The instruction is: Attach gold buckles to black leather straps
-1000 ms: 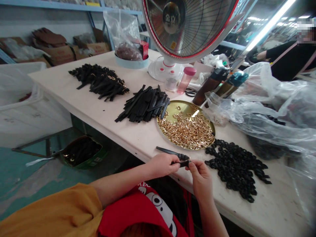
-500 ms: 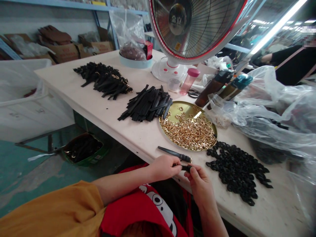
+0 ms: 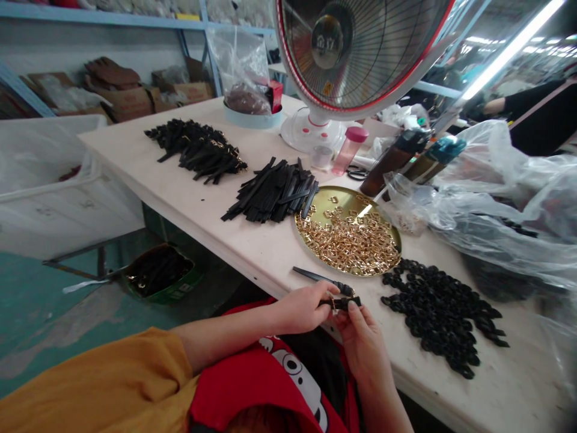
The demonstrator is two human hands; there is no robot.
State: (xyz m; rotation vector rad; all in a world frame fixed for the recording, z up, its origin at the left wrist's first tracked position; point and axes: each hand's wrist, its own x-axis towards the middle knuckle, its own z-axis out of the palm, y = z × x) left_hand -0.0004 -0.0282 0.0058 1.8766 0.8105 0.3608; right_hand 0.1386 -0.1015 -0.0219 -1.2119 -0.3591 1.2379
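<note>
At the table's front edge, my left hand point(image 3: 310, 308) and my right hand point(image 3: 364, 337) are pinched on a short black strap point(image 3: 346, 303). A small gold-coloured piece shows on it between my fingertips, too small to make out fully. Just behind the strap lies a slim dark tool point(image 3: 318, 276) with a pointed end and a wrapped handle. Beyond it a round gold tray point(image 3: 325, 191) holds many small gold buckles point(image 3: 356, 243). Right of my right hand is a heap of black looped pieces point(image 3: 437, 313). A pile of flat black strips point(image 3: 273, 191) overlaps the tray's left edge.
Black straps with gold buckles point(image 3: 198, 147) are piled at the far left. A fan heater point(image 3: 315, 129), a pink-capped bottle point(image 3: 349, 150), dark bottles point(image 3: 396, 157) and clear plastic bags point(image 3: 500, 198) stand or lie behind. Below left is a green bin point(image 3: 174, 291). A person's dark sleeve point(image 3: 541, 111) shows back right.
My left fingers have lifted and shifted on the strap, and a gold glint now shows between my hands. More of the strap is visible. The whole view has shifted slightly.
</note>
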